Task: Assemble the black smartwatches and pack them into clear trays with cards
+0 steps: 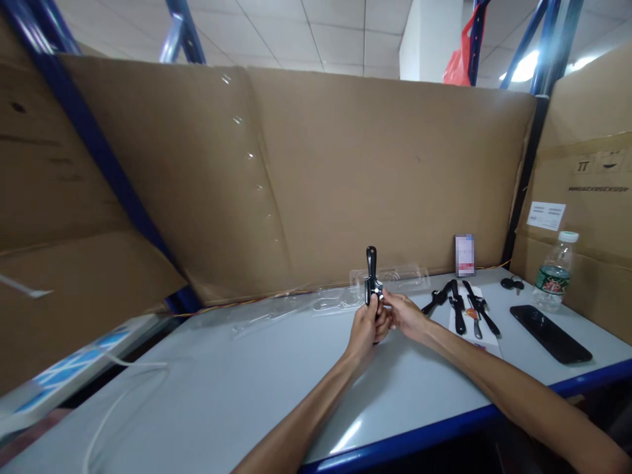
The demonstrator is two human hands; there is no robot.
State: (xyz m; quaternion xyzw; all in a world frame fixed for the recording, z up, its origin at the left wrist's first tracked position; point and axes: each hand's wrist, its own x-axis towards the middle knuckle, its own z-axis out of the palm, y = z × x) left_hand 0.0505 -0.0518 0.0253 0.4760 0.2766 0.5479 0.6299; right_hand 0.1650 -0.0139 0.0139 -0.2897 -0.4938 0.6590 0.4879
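Observation:
A black-handled tool [372, 263] with a shiny metal part at its middle stands upright above the grey table. My left hand [367, 329] is wrapped round its lower part, thumb upward. Beside it, the fingertips of my right hand [403, 313] pinch at the metal part, on the tool's right side. What exactly those fingertips hold is too small to make out. Clear plastic trays [336, 301] lie just behind my hands, near the cardboard wall.
Several black tools [458, 308] lie on white paper at the right. Further right are a black phone [550, 334], a water bottle [555, 273] and keys [512, 284]. A small upright screen [465, 255] leans at the back. A power strip [74, 368] with white cable is at the left.

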